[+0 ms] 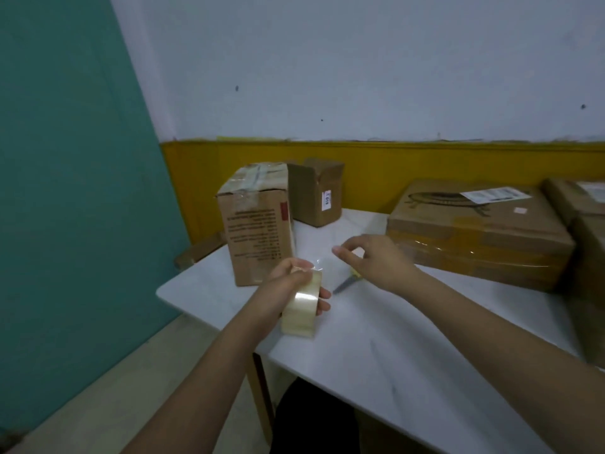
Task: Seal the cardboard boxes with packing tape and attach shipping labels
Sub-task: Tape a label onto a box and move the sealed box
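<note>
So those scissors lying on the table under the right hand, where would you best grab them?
By the yellow handles, probably. The scissors lie flat on the white table, blades pointing towards the person and handles tucked under the right hand. Come from above at the far end, fingers closing on the handles, away from the blade tips.

White table (pixel 409 355), faint grey streaks. Brown cardboard box (pixel 258 224) near table's left edge: black print, red patch on side, clear glossy tape over top. Plain brown box (pixel 316 191) at far left corner, small white label. Flat brown box (pixel 481 234) toward right edge: dark oval drawing, white label, amber tape bands. Translucent pale-yellow tape roll (pixel 302 306). Scissors (pixel 348 281): grey blades, yellow handle. Wall white over mustard-yellow band; teal panel at left.
</note>
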### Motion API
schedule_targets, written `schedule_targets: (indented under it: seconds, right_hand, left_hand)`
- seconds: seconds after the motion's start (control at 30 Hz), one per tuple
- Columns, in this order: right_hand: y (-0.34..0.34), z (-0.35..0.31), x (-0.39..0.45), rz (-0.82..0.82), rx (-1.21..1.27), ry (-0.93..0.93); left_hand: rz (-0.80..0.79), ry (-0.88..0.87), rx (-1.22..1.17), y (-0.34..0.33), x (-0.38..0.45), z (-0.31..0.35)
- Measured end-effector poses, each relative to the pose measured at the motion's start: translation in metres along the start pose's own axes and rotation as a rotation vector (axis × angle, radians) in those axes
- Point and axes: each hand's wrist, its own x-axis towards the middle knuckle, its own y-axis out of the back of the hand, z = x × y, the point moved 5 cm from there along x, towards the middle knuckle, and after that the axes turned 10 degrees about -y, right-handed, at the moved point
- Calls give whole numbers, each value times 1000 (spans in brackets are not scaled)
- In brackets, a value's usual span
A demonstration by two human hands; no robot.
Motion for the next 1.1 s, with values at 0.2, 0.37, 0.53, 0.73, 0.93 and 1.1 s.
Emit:
schedule_targets:
  seconds: [0.2, 0.37, 0.53, 0.73, 0.93, 1.1]
  right_hand:
    - [-17, -57, -6, -37, 19, 132]
    - [-45, -87, -11, -121, 106, 155]
    - [-75, -107, -4, -333, 336, 21]
    - [-121, -87, 0, -305, 149, -10]
    - [-142, -83, 0, -207, -38, 148]
    - [-149, -86, 3, -199, -172, 220]
  left_hand:
    - [4, 29, 66, 6, -15, 7]
    - [67, 94, 126, 43, -44, 20]
    - [153, 332, 863, 108, -66, 11]
    - [187, 324, 897, 115, -57, -43]
    - [313, 255, 914, 110, -53, -70]
    - [389, 112, 1528, 102, -46, -58]
